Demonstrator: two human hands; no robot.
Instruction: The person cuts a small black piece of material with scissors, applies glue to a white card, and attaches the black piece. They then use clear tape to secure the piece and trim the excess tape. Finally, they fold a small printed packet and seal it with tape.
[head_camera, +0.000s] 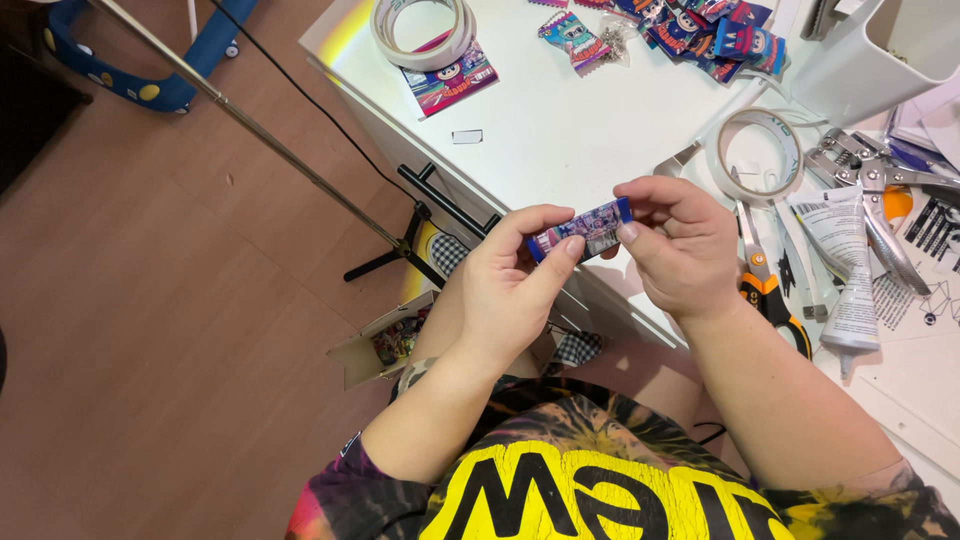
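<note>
Both my hands hold one small colourful packet, blue and pink with a cartoon print, folded or rolled into a narrow strip. My left hand pinches its left end between thumb and fingers. My right hand grips its right end. The packet hangs in the air in front of the near edge of the white table, above my lap.
On the table lie two tape rolls, more colourful packets, orange-handled scissors, a glue tube, metal pliers and a white container. An open cardboard box and a tripod stand are on the wooden floor.
</note>
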